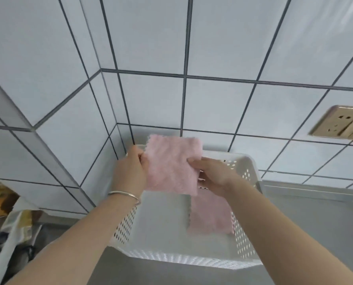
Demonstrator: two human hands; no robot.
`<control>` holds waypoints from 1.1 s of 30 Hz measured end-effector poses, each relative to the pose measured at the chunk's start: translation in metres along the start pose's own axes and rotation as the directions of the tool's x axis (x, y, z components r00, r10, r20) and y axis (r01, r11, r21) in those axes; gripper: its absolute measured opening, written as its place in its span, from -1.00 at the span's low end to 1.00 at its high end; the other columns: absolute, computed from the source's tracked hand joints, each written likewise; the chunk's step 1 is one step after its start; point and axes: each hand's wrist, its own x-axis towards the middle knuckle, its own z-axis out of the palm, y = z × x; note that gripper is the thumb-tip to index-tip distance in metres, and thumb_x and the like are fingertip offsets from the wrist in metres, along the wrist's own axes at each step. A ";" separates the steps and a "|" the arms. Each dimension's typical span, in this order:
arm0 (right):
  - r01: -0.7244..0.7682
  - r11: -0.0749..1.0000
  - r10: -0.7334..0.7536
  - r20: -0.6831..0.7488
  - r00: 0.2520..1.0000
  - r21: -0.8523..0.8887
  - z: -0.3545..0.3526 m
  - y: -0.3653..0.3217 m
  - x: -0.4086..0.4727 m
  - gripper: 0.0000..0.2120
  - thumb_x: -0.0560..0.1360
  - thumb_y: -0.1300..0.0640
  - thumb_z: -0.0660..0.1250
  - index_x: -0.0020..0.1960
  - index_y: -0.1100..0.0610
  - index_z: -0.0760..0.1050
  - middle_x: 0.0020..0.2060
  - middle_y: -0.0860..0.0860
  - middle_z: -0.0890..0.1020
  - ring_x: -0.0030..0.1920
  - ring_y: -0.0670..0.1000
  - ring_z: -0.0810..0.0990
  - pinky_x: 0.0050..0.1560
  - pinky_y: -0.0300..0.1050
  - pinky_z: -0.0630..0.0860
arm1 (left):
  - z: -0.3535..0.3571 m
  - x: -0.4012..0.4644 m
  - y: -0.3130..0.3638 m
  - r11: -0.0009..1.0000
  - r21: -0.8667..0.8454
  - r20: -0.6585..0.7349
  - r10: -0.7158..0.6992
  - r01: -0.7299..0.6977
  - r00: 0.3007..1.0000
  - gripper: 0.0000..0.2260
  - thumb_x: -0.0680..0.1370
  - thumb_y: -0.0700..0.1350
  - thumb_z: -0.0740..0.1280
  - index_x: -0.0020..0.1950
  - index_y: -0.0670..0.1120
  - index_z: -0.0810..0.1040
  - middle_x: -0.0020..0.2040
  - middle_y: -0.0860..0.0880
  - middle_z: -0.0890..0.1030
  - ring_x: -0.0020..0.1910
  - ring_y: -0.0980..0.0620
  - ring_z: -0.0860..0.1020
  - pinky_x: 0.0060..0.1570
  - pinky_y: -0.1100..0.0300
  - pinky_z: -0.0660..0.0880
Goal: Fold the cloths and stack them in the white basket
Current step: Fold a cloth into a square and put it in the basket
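While above the white basket (246, 161): both hands' fingers (194, 161) pinched on the pink cloth (171, 165).

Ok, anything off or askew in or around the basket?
Nothing stands out. One folded pink cloth lies flat on the right of the basket; both hands, left and right, hold another cloth above it.

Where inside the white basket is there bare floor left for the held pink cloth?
The white basket has bare floor along its left wall and near wall. The right side is taken by the folded pink cloth. Both hands, left hand and right hand, hold the other pink cloth above.
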 end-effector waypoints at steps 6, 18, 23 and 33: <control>-0.268 0.795 0.217 -0.156 0.964 -0.544 -0.005 0.047 0.068 -0.90 0.47 0.14 0.35 -0.13 0.18 0.48 -0.33 0.02 0.50 -0.33 -0.03 0.43 -0.34 -0.26 0.35 | 0.053 0.029 -0.032 0.891 0.454 0.333 -0.145 -0.023 0.932 -0.62 0.56 -0.29 0.01 0.37 -0.11 0.27 0.04 -0.17 0.59 -0.03 -0.16 0.57 -0.12 0.05 0.44; -0.553 0.634 0.544 -0.196 0.816 -0.540 0.005 0.117 0.138 -0.86 0.54 0.25 0.29 -0.21 0.20 0.43 -0.32 0.07 0.54 -0.39 -0.06 0.50 -0.33 -0.24 0.51 | 0.131 0.030 -0.070 0.642 0.757 0.540 -0.511 -0.121 0.669 -0.59 0.58 -0.32 0.05 0.45 -0.19 0.22 0.31 -0.16 0.47 0.27 -0.11 0.47 0.20 0.03 0.42; -0.584 0.553 0.606 -0.194 0.772 -0.594 0.009 0.121 0.144 -0.79 0.57 0.24 0.20 -0.24 0.20 0.40 -0.36 0.05 0.51 -0.40 -0.07 0.47 -0.27 -0.23 0.50 | 0.148 0.030 -0.082 0.578 0.777 0.578 -0.500 -0.249 0.645 -0.63 0.58 -0.33 0.04 0.39 -0.21 0.31 0.31 -0.15 0.47 0.27 -0.09 0.47 0.18 0.06 0.44; -0.443 0.288 0.454 -0.287 0.844 -0.849 0.017 0.108 0.147 -0.80 0.53 0.18 0.23 -0.25 0.23 0.40 -0.21 0.12 0.53 -0.11 0.08 0.61 0.05 -0.06 0.54 | 0.162 0.030 -0.081 0.464 0.742 0.666 -0.426 -0.485 0.612 -0.66 0.62 -0.27 0.03 0.39 -0.23 0.31 0.35 -0.12 0.43 0.30 -0.05 0.44 0.16 0.12 0.46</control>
